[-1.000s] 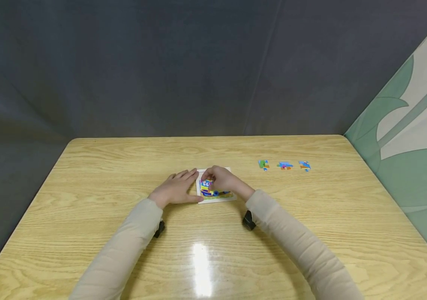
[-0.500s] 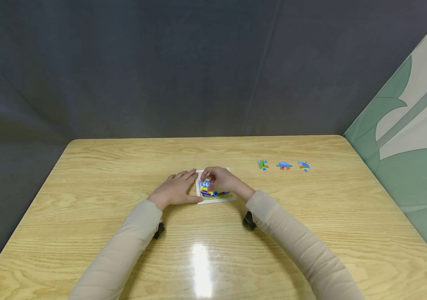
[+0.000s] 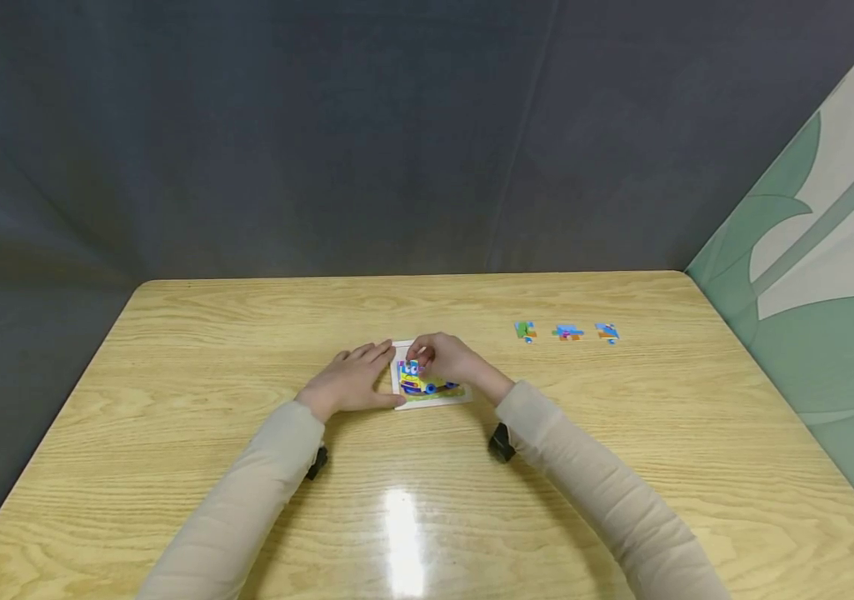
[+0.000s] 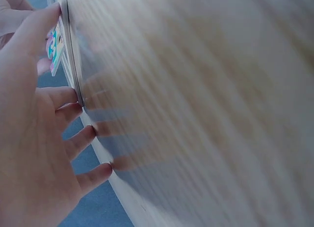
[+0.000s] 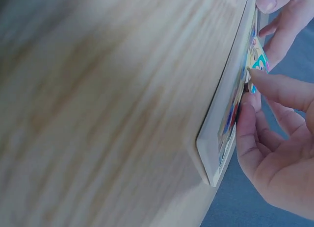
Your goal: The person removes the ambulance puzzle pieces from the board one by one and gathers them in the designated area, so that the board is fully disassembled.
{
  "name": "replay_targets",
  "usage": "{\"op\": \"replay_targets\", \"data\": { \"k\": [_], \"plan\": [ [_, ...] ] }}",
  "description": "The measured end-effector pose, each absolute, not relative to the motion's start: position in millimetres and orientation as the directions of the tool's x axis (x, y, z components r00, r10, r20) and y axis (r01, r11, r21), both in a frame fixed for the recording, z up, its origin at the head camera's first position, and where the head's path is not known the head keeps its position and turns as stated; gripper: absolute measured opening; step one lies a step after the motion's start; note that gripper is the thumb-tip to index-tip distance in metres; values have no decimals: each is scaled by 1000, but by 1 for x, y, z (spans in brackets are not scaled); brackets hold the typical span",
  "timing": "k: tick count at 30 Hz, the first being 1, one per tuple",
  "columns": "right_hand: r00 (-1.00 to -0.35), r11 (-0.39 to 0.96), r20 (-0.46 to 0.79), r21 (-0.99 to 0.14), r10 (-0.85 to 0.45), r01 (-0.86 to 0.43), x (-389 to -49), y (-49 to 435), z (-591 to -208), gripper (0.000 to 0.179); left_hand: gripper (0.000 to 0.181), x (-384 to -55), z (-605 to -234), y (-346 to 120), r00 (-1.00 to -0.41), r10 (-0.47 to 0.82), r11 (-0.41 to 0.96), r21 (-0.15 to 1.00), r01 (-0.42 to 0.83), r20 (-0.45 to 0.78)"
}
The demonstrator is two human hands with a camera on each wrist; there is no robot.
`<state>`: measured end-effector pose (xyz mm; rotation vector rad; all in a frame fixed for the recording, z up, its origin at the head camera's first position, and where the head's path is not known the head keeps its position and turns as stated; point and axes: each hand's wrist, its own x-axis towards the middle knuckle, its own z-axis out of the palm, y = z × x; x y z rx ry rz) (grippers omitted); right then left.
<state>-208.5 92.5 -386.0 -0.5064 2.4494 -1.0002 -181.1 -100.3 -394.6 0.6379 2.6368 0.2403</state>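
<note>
A small picture puzzle in a white frame (image 3: 437, 403) lies mid-table, showing a cartoon truck in yellow and blue. My left hand (image 3: 347, 382) is spread at its left side; in the left wrist view the fingertips (image 4: 104, 169) touch down along the frame's edge. My right hand (image 3: 451, 357) is over the puzzle, pinching a puzzle piece (image 5: 258, 58) with printed eyes between thumb and fingers. In both wrist views this piece tilts up out of the board. My right hand covers the puzzle's upper right part in the head view.
Three loose puzzle pieces lie in a row at the back right: a green and blue one (image 3: 525, 331), a blue and pink one (image 3: 567, 332) and a blue and orange one (image 3: 607, 332). Behind the wooden table (image 3: 247, 317) hangs a dark curtain (image 3: 322, 142).
My right hand has shifted slightly to the right, and more of the truck's yellow front and body shows. My left hand keeps its place on the frame.
</note>
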Motion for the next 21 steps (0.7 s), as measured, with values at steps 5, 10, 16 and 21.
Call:
{"op": "replay_targets", "data": {
  "k": [5, 10, 16, 21],
  "plan": [
    [-813, 653, -268, -738, -516, -172, -209, 95, -386, 22, 85, -181, -396, -98, -824, 459, 887, 224, 404, -333],
    [-813, 639, -245, -745, -527, -190, -209, 96, -386, 19, 82, -180, -395, -96, -841, 451, 893, 159, 422, -299],
    [-818, 639, -238, -745, -524, -192, -210, 97, -387, 18, 82, -177, -395, -95, -844, 441, 896, 85, 437, -307],
    [-826, 646, -251, -744, -505, -169, -210, 96, -386, 20, 80, -176, -396, -94, -840, 435, 897, 80, 434, -325]
  ]
}}
